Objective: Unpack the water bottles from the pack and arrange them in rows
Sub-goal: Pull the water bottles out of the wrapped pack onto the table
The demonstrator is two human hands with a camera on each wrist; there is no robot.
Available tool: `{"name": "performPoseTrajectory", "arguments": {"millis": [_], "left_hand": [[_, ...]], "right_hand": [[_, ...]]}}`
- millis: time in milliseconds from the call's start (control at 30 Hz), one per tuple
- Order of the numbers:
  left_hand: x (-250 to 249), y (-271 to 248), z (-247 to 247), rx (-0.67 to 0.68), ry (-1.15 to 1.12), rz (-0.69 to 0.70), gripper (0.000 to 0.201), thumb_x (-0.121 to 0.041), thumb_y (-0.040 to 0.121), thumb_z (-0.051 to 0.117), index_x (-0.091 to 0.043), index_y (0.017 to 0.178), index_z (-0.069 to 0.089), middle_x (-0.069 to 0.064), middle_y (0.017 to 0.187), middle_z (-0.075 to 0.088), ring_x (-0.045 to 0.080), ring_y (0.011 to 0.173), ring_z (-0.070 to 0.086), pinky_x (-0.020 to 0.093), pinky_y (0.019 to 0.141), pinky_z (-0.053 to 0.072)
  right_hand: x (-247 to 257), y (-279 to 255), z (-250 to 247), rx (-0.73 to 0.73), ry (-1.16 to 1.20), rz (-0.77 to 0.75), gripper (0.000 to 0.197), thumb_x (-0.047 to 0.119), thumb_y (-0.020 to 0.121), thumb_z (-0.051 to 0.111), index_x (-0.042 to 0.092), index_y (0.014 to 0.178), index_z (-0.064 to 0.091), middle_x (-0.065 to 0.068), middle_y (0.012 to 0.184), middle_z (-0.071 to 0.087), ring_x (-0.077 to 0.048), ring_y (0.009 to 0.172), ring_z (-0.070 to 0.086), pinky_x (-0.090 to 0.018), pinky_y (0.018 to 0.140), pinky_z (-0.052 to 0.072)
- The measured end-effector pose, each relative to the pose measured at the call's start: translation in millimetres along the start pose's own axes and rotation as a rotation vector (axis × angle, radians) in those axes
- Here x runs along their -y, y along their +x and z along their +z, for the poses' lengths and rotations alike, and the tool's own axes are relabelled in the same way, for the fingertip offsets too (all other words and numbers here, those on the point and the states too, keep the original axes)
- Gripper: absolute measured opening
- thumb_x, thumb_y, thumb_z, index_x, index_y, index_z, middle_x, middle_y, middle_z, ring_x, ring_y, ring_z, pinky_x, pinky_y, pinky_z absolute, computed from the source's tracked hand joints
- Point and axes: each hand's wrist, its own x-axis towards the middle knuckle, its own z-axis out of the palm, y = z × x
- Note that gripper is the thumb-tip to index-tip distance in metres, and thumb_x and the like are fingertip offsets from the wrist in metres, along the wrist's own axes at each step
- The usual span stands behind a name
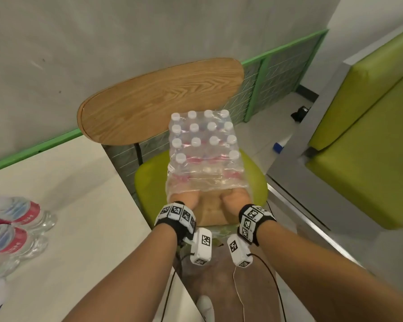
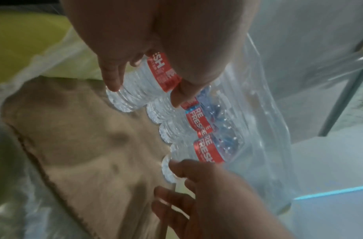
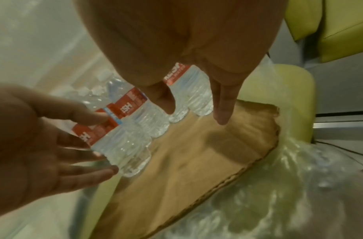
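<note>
The shrink-wrapped pack of water bottles (image 1: 205, 145) stands on a green chair seat (image 1: 149, 182), its near end torn open over a cardboard tray (image 1: 209, 210). Both hands reach in under the plastic. My left hand (image 1: 186, 198) (image 2: 144, 93) grips the leftmost front bottle (image 2: 164, 72), thumb on one side and fingers on the other. My right hand (image 1: 234, 198) (image 3: 194, 113) straddles the rightmost front bottle (image 3: 194, 90) with thumb and finger. Two more red-labelled bottles (image 2: 196, 122) stand between them. Several white-capped bottles fill the rows behind.
Several unpacked bottles (image 1: 21, 214) lie at the left edge of the white table (image 1: 79, 217). The chair's wooden back (image 1: 161, 101) rises behind the pack. A green bench (image 1: 370, 135) is at the right, across a strip of floor.
</note>
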Motion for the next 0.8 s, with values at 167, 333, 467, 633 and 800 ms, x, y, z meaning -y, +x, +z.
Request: {"name": "performPoseTrajectory", "arguments": {"millis": [167,333,467,633,800], "left_hand": [[6,24,1,-0.067,-0.047,-0.038,0.034,-0.031,0.103,0.038,-0.011,0.120,0.061,0.011,0.111,0.063,0.026,0.099,0.057,0.032,0.087,0.044],[10,28,6,-0.108,0.054,-0.035,0.033,-0.017,0.104,0.034,-0.002,0.115,0.062,0.014,0.107,0.063,0.027,0.102,0.059,0.029,0.086,0.043],[9,30,6,-0.095,0.047,-0.027,0.034,-0.018,0.105,0.033,-0.004,0.122,0.059,0.013,0.120,0.061,0.026,0.116,0.055,0.022,0.083,0.035],[18,21,-1,0.002,0.014,-0.047,0.036,-0.028,0.105,0.033,-0.010,0.116,0.061,0.014,0.118,0.061,0.028,0.108,0.056,0.036,0.099,0.043],[38,11,5,0.045,0.047,-0.011,0.043,-0.046,0.096,0.039,-0.018,0.118,0.063,0.006,0.114,0.065,0.028,0.105,0.061,0.042,0.097,0.047]], "right_hand": [[5,12,-8,0.020,-0.112,-0.012,0.040,0.030,0.098,0.044,0.002,0.123,0.060,-0.018,0.123,0.061,-0.032,0.115,0.057,-0.034,0.095,0.046],[12,11,-15,-0.031,-0.130,-0.045,0.037,0.011,0.097,0.040,0.011,0.130,0.056,-0.012,0.129,0.059,-0.026,0.116,0.058,-0.033,0.099,0.048],[14,6,-20,-0.036,-0.258,-0.154,0.040,0.009,0.094,0.047,0.009,0.134,0.051,-0.010,0.132,0.057,-0.024,0.123,0.054,-0.030,0.103,0.045],[8,-2,-14,-0.038,-0.336,-0.181,0.038,0.006,0.095,0.046,0.008,0.132,0.052,-0.009,0.133,0.056,-0.022,0.121,0.055,-0.026,0.101,0.042],[-9,-16,-7,-0.003,-0.183,-0.186,0.035,0.014,0.095,0.050,0.012,0.129,0.056,-0.009,0.119,0.066,-0.026,0.109,0.062,-0.035,0.095,0.048]]}}
